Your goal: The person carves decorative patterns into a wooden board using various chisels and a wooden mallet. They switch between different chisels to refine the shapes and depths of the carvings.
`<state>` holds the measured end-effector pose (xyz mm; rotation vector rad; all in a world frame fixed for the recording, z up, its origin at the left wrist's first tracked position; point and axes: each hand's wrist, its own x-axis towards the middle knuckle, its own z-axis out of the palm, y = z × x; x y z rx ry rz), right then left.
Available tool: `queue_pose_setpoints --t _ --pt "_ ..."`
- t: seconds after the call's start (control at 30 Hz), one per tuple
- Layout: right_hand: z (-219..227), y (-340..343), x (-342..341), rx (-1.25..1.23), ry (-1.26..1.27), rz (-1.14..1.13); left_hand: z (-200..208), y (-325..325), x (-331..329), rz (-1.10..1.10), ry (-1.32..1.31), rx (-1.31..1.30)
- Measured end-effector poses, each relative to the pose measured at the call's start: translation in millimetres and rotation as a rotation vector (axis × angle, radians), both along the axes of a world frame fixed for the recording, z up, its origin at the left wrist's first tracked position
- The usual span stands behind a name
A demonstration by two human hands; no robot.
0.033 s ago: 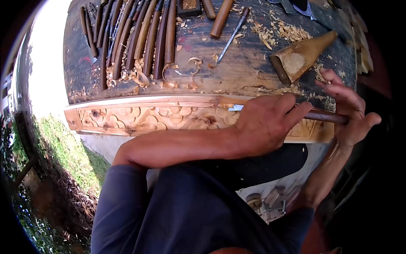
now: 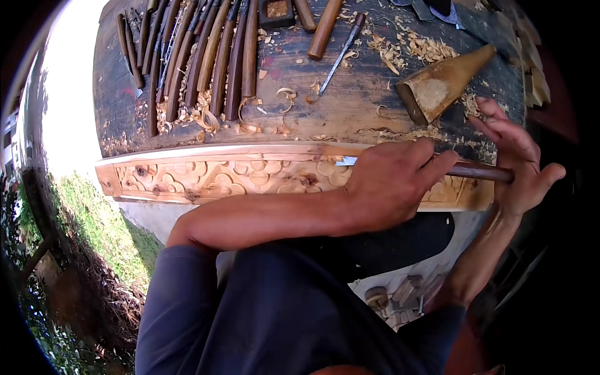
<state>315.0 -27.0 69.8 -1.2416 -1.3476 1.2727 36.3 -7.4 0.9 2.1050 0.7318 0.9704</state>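
Note:
A long wooden panel [image 2: 212,177], carved with a relief of rounded petals, lies along the bench's near edge. My left hand [image 2: 395,184] is closed round a chisel with a dark wooden handle [image 2: 478,171]. The bright blade [image 2: 345,160] points left and rests at the panel's upper border, toward its right part. Behind the handle's butt is my right hand [image 2: 517,159], its palm against the end and its fingers spread apart. My left hand hides the middle of the chisel and part of the carving.
Several wooden-handled carving tools [image 2: 219,69] lie side by side at the back left of the bench [image 2: 356,115]. A slim chisel [image 2: 341,55] lies alone near the middle. A wooden mallet [image 2: 440,84] and curled shavings [image 2: 431,47] are at the right.
The view has shifted slightly. My hands and the chisel keep nearly the same pose on the panel.

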Motion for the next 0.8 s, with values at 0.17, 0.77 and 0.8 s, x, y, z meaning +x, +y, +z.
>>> queue_pose_setpoints --t 0.17,0.77,0.8 --pt "-13 -5 10 0.014 0.046 -0.014 2 0 -2 0.000 0.010 -0.038" --pt "36 -34 -37 -0.190 -0.547 -0.035 3 -4 -3 -0.056 -0.029 -0.041" --pt "39 -33 -40 -0.164 -0.626 0.001 2 -5 -5 -0.048 -0.037 -0.005"
